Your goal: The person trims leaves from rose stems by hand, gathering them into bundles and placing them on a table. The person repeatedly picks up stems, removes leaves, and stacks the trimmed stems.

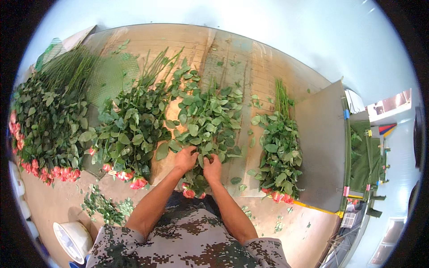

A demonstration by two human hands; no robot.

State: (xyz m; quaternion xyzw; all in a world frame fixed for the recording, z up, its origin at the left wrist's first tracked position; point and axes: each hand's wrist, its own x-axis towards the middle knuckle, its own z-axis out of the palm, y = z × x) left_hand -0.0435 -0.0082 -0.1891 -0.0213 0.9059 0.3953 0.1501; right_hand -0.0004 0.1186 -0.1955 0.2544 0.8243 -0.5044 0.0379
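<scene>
Before me on a table lies a pile of leafy rose stems [211, 117], with pink and cream blooms [189, 193] at the table's near edge. My left hand [186, 159] is at the left of this pile's lower part, its fingertips among the leaves; whether they pinch a stem cannot be told. Close by on the right, my right hand [212, 167] has thumb and fingers bent at the leaves. Both sets of fingertips are partly hidden. Left of my hands is a larger rose pile [134, 124], and to the right a narrower rose bunch [281, 147].
A big heap of roses [57, 124] fills the table's left end, beside green netting [114, 73]. An upright grey panel [320, 147] bounds the right side. Loose leaves are scattered on the wooden tabletop [187, 37]. Fallen leaves [104, 206] and a white bucket [73, 241] are on the floor.
</scene>
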